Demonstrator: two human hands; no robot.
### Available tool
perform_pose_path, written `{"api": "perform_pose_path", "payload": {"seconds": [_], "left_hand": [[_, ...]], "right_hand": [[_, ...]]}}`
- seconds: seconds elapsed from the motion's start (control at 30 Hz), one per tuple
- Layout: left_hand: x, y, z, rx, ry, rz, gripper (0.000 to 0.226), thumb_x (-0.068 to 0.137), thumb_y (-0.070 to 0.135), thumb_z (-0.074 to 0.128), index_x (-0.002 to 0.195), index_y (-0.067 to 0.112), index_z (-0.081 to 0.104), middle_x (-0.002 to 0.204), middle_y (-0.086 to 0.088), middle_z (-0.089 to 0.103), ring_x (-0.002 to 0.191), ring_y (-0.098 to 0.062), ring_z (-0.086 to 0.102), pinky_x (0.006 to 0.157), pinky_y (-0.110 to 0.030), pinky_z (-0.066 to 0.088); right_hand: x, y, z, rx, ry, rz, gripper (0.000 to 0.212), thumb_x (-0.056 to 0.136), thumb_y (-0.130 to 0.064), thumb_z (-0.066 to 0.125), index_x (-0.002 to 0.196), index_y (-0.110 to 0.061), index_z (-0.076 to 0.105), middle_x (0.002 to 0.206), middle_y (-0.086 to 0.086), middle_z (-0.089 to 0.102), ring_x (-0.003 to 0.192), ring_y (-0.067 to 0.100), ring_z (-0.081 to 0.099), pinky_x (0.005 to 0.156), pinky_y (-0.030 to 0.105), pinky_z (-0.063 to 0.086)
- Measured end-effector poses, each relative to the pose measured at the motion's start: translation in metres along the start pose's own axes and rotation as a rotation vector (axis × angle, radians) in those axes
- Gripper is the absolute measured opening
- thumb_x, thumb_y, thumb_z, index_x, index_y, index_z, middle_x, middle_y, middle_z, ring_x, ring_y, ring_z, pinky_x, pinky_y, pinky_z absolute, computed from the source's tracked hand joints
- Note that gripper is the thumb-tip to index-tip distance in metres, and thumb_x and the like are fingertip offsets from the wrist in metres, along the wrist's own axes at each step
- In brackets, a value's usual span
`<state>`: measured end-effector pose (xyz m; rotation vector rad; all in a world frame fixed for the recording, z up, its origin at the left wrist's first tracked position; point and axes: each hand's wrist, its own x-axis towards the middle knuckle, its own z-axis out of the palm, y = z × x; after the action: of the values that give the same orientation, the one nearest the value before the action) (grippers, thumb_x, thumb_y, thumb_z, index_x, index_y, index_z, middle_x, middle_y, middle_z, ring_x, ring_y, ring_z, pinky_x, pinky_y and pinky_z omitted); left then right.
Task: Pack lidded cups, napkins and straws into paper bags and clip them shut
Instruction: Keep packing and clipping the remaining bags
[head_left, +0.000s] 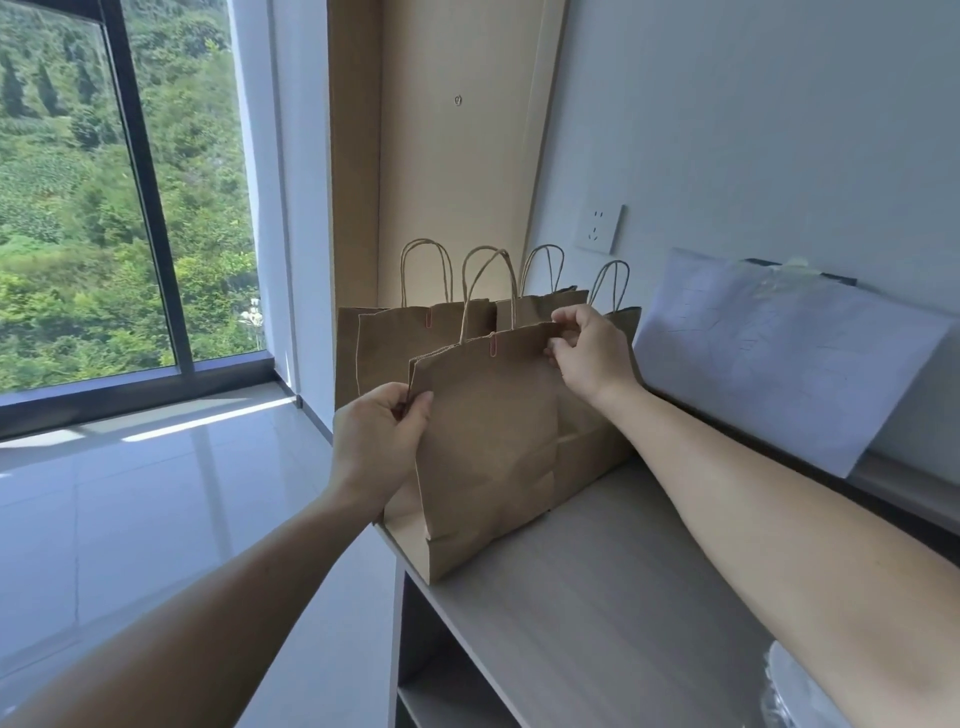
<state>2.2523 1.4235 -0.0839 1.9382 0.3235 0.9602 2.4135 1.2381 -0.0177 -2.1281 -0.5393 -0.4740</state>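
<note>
I see both arms reaching forward to the front paper bag (488, 447), which stands upright at the near left end of the shelf top (587, 597). The left hand (382, 441) grips the bag's left edge, thumb in front and fingers curled behind, pinching the paper. The right hand (589, 351) pinches the top right corner between thumb and bent fingers (wrist cocked upward). A red clip (492, 345) sits on the bag's top edge by the handle (488, 286). More bags (410, 338) stand just behind, mostly covered; I cannot tell what any bag holds. A white sheet (779, 358) leans on the wall, and something clear at the lower right corner is cut off.
</note>
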Motion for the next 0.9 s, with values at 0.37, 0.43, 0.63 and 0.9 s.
{"api": "perform_pose_path", "payload": {"seconds": [0.37,0.43,0.63,0.9], "left_hand": [[-0.015,0.045,0.018,0.341,0.203,0.299,0.079,0.080,0.025,0.067,0.148,0.026,0.026,0.155,0.000,0.020,0.145,-0.018,0.011,0.119,-0.042,0.004],[-0.027,0.060,0.029,0.487,0.125,0.403,0.079,0.083,0.026,0.064,0.151,0.023,0.024,0.161,-0.001,0.012,0.149,-0.016,-0.003,0.118,-0.041,-0.014],[-0.077,0.119,0.077,0.709,-0.348,0.404,0.079,0.089,0.048,0.052,0.155,0.022,0.019,0.165,-0.003,0.009,0.152,-0.023,-0.007,0.120,-0.050,-0.002],[-0.192,0.242,0.150,0.630,-0.696,0.411,0.075,0.085,0.050,0.059,0.150,0.023,0.033,0.155,-0.004,0.033,0.144,-0.026,0.024,0.113,-0.049,0.024]], "right_hand": [[-0.046,0.018,-0.060,-0.218,-0.169,0.008,0.054,0.090,-0.032,0.066,0.139,-0.021,0.046,0.139,-0.003,0.050,0.106,0.006,0.058,0.097,0.030,0.045],[-0.060,0.023,-0.083,-0.310,-0.273,0.054,0.064,0.089,-0.039,0.066,0.144,-0.020,0.040,0.148,0.000,0.044,0.128,0.017,0.049,0.107,0.037,0.040],[-0.123,0.035,-0.177,-0.453,-0.378,0.136,0.075,0.088,-0.046,0.066,0.150,-0.019,0.034,0.155,0.002,0.034,0.138,0.021,0.038,0.109,0.035,0.034],[-0.248,0.067,-0.343,-0.543,-0.289,0.297,0.077,0.088,-0.048,0.067,0.150,-0.019,0.033,0.156,0.004,0.031,0.139,0.023,0.037,0.109,0.034,0.032]]}}
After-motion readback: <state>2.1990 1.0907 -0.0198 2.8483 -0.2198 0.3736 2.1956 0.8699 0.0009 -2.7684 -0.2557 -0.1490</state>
